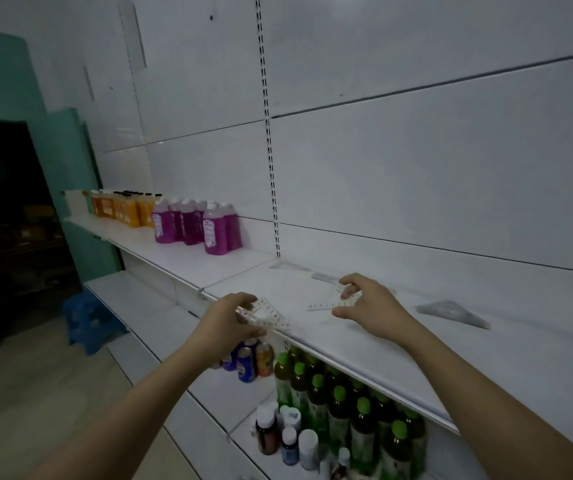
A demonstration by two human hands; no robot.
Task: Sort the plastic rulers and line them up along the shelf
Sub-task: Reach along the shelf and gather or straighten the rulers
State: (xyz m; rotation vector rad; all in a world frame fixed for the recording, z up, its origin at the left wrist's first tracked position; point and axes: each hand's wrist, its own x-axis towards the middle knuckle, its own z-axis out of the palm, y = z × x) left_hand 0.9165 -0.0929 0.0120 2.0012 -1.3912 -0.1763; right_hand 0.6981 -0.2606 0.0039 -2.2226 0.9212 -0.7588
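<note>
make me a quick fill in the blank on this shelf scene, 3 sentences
1. The left hand holds a clear triangular ruler at the shelf's front ____.
2. The bottles nearest the rulers on this shelf hold ____ liquid.
3. The bottles on the shelf below have ____ caps.

Missing words: edge; purple; green

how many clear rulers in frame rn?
5: one in the left hand, one under the right hand, two flat by the back panel, one flat at right. Blurry; more may be hidden.
</note>
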